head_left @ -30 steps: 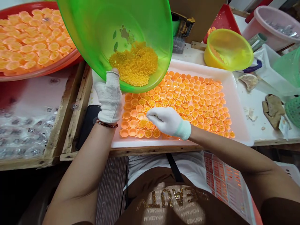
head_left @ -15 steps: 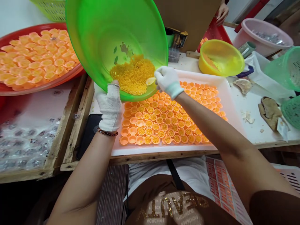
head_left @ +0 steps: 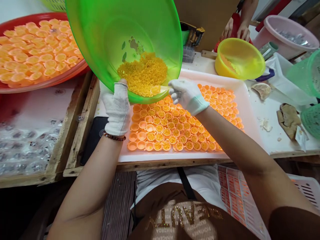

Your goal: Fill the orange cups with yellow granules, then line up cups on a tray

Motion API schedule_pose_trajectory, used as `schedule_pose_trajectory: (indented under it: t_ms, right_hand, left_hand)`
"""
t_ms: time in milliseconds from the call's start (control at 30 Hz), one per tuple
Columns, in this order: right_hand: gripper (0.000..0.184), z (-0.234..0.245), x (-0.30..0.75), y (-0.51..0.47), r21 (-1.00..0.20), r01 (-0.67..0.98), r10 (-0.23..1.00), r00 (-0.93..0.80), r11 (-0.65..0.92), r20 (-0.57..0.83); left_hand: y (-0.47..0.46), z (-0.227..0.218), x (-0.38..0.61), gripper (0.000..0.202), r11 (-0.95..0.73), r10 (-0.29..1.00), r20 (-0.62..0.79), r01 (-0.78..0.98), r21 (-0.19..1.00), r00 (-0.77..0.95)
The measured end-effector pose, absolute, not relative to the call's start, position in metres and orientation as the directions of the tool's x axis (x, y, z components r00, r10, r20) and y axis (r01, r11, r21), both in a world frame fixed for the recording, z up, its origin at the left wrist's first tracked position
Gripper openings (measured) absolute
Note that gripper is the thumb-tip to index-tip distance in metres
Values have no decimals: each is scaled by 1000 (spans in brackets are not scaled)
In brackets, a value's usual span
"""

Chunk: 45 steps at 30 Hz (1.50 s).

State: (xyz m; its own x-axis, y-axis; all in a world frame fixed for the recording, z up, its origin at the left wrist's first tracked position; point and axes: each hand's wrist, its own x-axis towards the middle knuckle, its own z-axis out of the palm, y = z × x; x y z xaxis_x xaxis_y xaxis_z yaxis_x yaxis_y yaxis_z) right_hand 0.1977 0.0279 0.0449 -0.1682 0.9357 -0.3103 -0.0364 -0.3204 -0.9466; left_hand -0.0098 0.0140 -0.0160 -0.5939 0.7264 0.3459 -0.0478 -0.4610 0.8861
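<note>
My left hand (head_left: 116, 108), in a white glove with bare thumb tip, grips the rim of a large green basin (head_left: 100, 43), tilted toward me. Small yellow beads (head_left: 147, 73) lie heaped along the basin's lower side. My gloved right hand (head_left: 187, 95) is closed on the handle of a small pale scoop (head_left: 156, 89), whose bowl rests in the beads. Under both hands stands a white tray (head_left: 185, 156) packed with small orange cups (head_left: 142, 135). Many cups in the middle and front hold yellow beads; several at the left look bare inside.
A red basin (head_left: 50, 84) of orange pieces stands at the left, above bagged items (head_left: 27, 146). At the back right are a yellow bowl (head_left: 240, 60), a pink tub (head_left: 290, 33) and another person's hands (head_left: 235, 30). A dark flat device (head_left: 93, 140) lies left of the tray.
The scoop's bowl has moved left and down into the beads, and my right hand has shifted slightly right and lower. The other person's second hand has come into view.
</note>
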Motion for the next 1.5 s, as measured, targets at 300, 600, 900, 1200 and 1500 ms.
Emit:
schedule_pose_trajectory:
  t_ms: [300,600,900,1200,1500]
  right_hand:
    - [16,21,193,-48,-935,258,903,-293,-242,-315]
    - [17,19,198,-49,-921,389,936,-320,-12,-148]
    - [14,48,204,45,-951,310,1000,-8,-15,-19]
    - [14,26,157,74,-965,148,972,-56,-218,-228]
    - [14,41,202,37,-973,102,977,-15,-209,-212]
  left_hand:
    - [18,-20,-12,22,-484,741,356,-85,871,-569]
    - [14,-18,-11,19,-452,760,335,-83,888,-558]
    - [17,-20,-13,25,-478,728,344,-80,875,-593]
    - [14,-17,-11,33,-458,752,342,-74,886,-564]
    - [11,-12,-10,19,-442,742,335,-48,896,-581]
